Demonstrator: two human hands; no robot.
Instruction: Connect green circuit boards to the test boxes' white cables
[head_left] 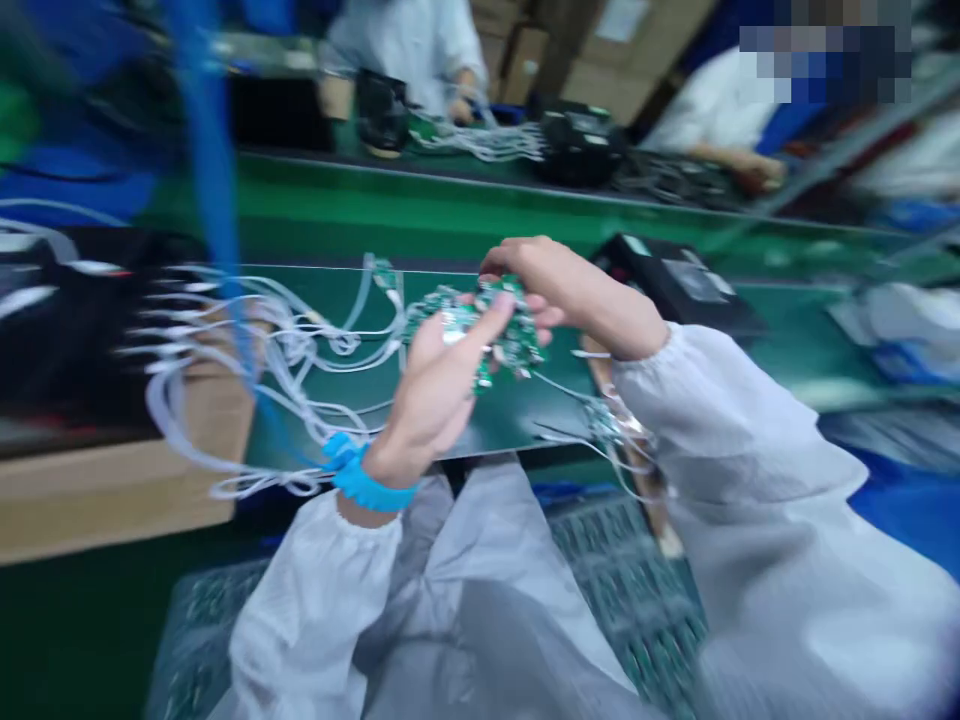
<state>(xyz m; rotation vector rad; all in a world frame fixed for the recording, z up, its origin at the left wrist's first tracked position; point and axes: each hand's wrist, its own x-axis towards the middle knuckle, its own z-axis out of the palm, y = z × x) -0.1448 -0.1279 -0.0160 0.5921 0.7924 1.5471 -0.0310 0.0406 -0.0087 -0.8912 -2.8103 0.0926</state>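
Observation:
A bunch of small green circuit boards (pixel 517 335) sits between my two hands above the green bench. My left hand (pixel 442 375), with a blue wrist strap (pixel 371 480) on it, is closed around the bunch, its thumb lying across the top. From the right, my right hand (pixel 529 270) curls over the far side of the boards, its fingers partly hidden behind them. More boards (pixel 435 305) lie just left of the bunch, close to white cables (pixel 300 340) spread over the bench. Motion blur hides the finer detail.
A cardboard box (pixel 217 420) with cable ends over it stands at the left. Behind my right hand lies a black device (pixel 675 280). Trays of small green parts (pixel 630 570) are below the bench edge. A blue strap (pixel 214 170) hangs in front. Co-workers (pixel 409 50) sit across the line.

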